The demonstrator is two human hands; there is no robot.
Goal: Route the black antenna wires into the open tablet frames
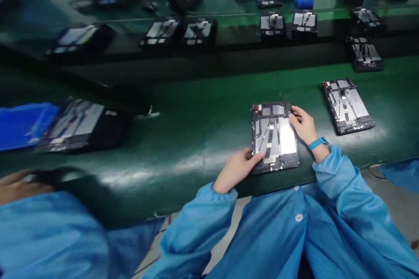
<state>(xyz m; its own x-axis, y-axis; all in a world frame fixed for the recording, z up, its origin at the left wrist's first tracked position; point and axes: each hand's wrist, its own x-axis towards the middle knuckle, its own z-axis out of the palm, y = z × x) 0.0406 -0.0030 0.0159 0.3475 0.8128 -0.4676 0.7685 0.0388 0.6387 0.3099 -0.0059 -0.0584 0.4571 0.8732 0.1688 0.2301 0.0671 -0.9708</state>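
- Far left, a blue bin (24, 126) sits right beside a dark device (80, 122), with a co-worker's hand (22, 186) nearer the front edge.
- Now the left hand (236, 168) — thumb over the face, fingers clamped on the lower left edge of the opened tablet (284, 137).
- That tablet's at the front of the green bench (196, 128), between both hands.
- Right hand (303, 124) — thumb and fingers clamped on its upper right edge, blue wristband (318, 143) behind.
- Further right, a second opened tablet (355, 102), lying untouched.

L hand (236, 166) lower, thumb (256, 159) ext'd, R hand (305, 127) higher, fingers (298, 111) bent, forearms (193, 216) angled fwd & in
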